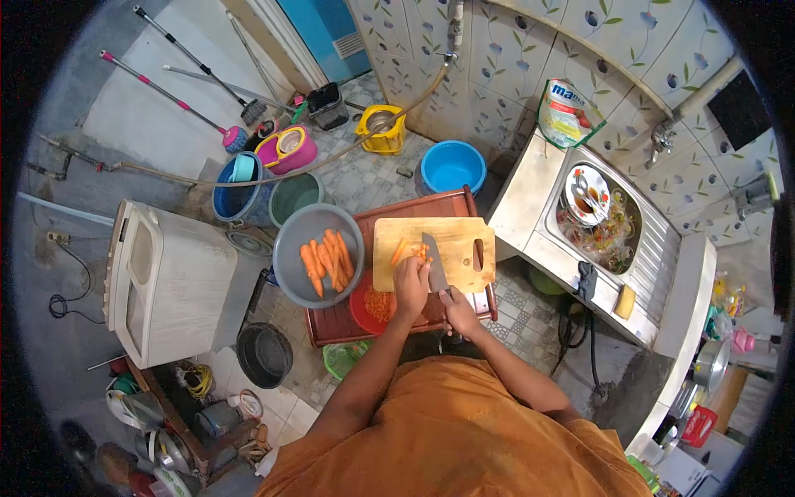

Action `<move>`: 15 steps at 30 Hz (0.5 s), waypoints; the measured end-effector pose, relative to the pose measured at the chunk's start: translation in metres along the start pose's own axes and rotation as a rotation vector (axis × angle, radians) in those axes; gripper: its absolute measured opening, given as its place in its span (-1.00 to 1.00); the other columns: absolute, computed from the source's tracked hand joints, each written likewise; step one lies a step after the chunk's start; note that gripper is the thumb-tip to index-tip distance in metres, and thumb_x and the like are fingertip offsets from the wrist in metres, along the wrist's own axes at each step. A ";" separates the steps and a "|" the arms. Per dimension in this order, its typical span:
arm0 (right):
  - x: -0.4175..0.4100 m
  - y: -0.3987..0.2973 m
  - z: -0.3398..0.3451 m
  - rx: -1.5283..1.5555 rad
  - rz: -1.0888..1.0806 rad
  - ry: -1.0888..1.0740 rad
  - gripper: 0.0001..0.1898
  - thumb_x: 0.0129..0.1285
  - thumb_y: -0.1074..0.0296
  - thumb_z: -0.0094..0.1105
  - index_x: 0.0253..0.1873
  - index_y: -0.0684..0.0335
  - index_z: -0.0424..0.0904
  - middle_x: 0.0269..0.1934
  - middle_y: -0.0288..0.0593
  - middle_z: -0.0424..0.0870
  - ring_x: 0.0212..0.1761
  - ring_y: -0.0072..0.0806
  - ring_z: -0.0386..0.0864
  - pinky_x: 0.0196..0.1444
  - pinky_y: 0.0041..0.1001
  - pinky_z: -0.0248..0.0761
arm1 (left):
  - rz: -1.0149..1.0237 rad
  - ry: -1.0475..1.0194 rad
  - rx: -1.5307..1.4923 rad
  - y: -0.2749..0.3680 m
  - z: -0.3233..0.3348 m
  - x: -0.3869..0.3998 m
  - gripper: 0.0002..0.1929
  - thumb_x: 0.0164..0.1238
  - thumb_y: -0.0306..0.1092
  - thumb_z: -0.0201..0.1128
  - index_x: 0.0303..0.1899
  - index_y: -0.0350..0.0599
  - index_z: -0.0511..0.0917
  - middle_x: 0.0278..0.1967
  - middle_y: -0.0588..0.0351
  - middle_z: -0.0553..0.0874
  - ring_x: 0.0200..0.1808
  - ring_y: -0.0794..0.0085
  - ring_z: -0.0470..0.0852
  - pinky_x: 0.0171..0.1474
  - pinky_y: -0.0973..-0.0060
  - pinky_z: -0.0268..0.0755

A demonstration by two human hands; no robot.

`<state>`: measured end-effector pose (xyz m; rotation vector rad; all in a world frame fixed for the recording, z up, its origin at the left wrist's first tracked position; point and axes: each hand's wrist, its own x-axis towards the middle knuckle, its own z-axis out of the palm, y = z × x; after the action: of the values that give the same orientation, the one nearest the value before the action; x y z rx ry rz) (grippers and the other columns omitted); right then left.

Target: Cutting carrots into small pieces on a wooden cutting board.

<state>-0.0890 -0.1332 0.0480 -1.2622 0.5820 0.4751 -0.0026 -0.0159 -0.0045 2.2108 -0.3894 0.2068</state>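
Observation:
A wooden cutting board (pixel 448 228) lies on a reddish-brown low table (pixel 397 214) in front of me. In my right hand (pixel 461 312) is the handle of a kitchen knife (pixel 435 264), its broad blade pointing away over the board. My left hand (pixel 412 282) has its fingers bunched on small cut carrot pieces (pixel 422 250) just left of the blade. Carrot sticks (pixel 398 251) rest beside them. Below the board's left side, a red bowl (pixel 358 309) with diced carrot (pixel 376 304) is partly covered by the board and my left forearm.
At the table's left, a grey basin (pixel 287 273) contains several whole peeled carrots (pixel 328 261). A blue basin (pixel 453 168) stands beyond the table. On the right, a steel sink (pixel 649 248) holds dishes. A green basket (pixel 345 357) and black tub (pixel 264 355) sit low at left.

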 end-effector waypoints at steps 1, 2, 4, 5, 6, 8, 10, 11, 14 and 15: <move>0.000 -0.001 -0.002 -0.005 -0.002 -0.006 -0.74 0.49 0.16 -0.14 -0.05 0.27 0.31 -0.70 -0.24 0.31 -0.84 -0.46 0.30 -0.83 -0.42 0.24 | -0.002 0.008 0.002 0.000 0.000 0.000 -0.81 0.26 -0.33 0.27 -0.30 -0.21 0.46 -0.38 -0.09 0.54 -0.26 -0.02 0.52 -0.15 0.13 0.32; -0.001 -0.002 -0.004 0.018 0.007 -0.002 -0.74 0.49 0.16 -0.15 -0.03 0.28 0.32 -0.70 -0.25 0.31 -0.84 -0.47 0.30 -0.83 -0.42 0.23 | -0.029 0.035 -0.021 0.001 0.000 0.000 -0.80 0.26 -0.32 0.27 -0.32 -0.21 0.44 -0.39 -0.09 0.54 -0.27 -0.02 0.51 -0.16 0.13 0.32; -0.004 -0.006 -0.008 0.042 0.017 0.003 -0.73 0.50 0.17 -0.15 -0.02 0.28 0.33 -0.70 -0.26 0.31 -0.84 -0.47 0.29 -0.83 -0.43 0.23 | -0.058 0.061 -0.046 0.012 -0.001 0.002 -0.79 0.26 -0.31 0.27 -0.34 -0.22 0.43 -0.41 -0.09 0.53 -0.29 -0.02 0.51 -0.18 0.13 0.32; -0.005 -0.009 -0.011 -0.007 -0.003 -0.012 -0.75 0.51 0.16 -0.17 -0.05 0.25 0.32 -0.68 -0.26 0.30 -0.84 -0.49 0.27 -0.82 -0.45 0.19 | -0.065 0.062 -0.035 0.019 0.001 0.004 -0.79 0.25 -0.31 0.27 -0.35 -0.22 0.42 -0.41 -0.10 0.53 -0.30 -0.03 0.51 -0.20 0.13 0.33; -0.008 -0.012 -0.011 -0.057 -0.023 -0.030 -0.77 0.51 0.16 -0.19 -0.09 0.22 0.31 -0.65 -0.27 0.28 -0.83 -0.51 0.25 -0.80 -0.47 0.16 | -0.072 0.065 -0.023 0.022 0.002 0.006 -0.78 0.25 -0.32 0.26 -0.37 -0.23 0.41 -0.41 -0.11 0.53 -0.31 -0.03 0.51 -0.22 0.13 0.33; -0.013 -0.016 -0.011 -0.059 -0.025 -0.024 -0.77 0.51 0.16 -0.19 -0.09 0.22 0.31 -0.65 -0.28 0.28 -0.83 -0.54 0.23 -0.81 -0.48 0.14 | -0.109 0.041 0.015 0.028 0.001 0.011 -0.79 0.25 -0.34 0.25 -0.37 -0.23 0.40 -0.42 -0.11 0.52 -0.31 -0.04 0.51 -0.24 0.13 0.33; -0.017 -0.021 -0.013 -0.067 -0.029 -0.020 -0.76 0.51 0.15 -0.19 -0.09 0.21 0.31 -0.65 -0.29 0.28 -0.83 -0.56 0.22 -0.82 -0.50 0.12 | -0.147 0.023 0.053 0.024 0.004 0.012 -0.80 0.25 -0.35 0.25 -0.38 -0.23 0.39 -0.42 -0.11 0.52 -0.30 -0.04 0.52 -0.25 0.12 0.34; -0.019 -0.022 -0.017 -0.170 -0.017 -0.003 -0.75 0.50 0.15 -0.16 -0.09 0.24 0.33 -0.63 -0.19 0.35 -0.80 -0.45 0.32 -0.76 -0.42 0.20 | -0.173 0.036 0.035 0.021 0.003 0.013 -0.82 0.25 -0.37 0.23 -0.36 -0.23 0.40 -0.41 -0.12 0.53 -0.29 -0.05 0.52 -0.24 0.12 0.35; -0.021 -0.013 -0.030 -0.504 -0.150 0.117 -0.72 0.47 0.16 -0.13 -0.05 0.31 0.35 -0.54 0.06 0.51 -0.59 -0.11 0.52 -0.53 -0.21 0.37 | -0.223 0.041 0.024 0.001 0.001 0.011 -0.88 0.26 -0.43 0.18 -0.30 -0.22 0.41 -0.34 -0.13 0.53 -0.23 -0.07 0.53 -0.18 0.12 0.37; -0.020 -0.009 -0.036 -0.726 -0.293 0.232 -0.69 0.46 0.17 -0.12 0.01 0.34 0.37 -0.47 0.22 0.60 -0.43 0.11 0.62 -0.36 -0.07 0.46 | -0.185 0.048 0.017 -0.001 0.000 0.011 -0.89 0.25 -0.45 0.17 -0.26 -0.22 0.43 -0.30 -0.14 0.53 -0.19 -0.08 0.53 -0.13 0.13 0.38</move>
<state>-0.1041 -0.1709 0.0607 -2.0813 0.4126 0.2977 0.0077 -0.0175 -0.0017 2.2385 -0.1562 0.1638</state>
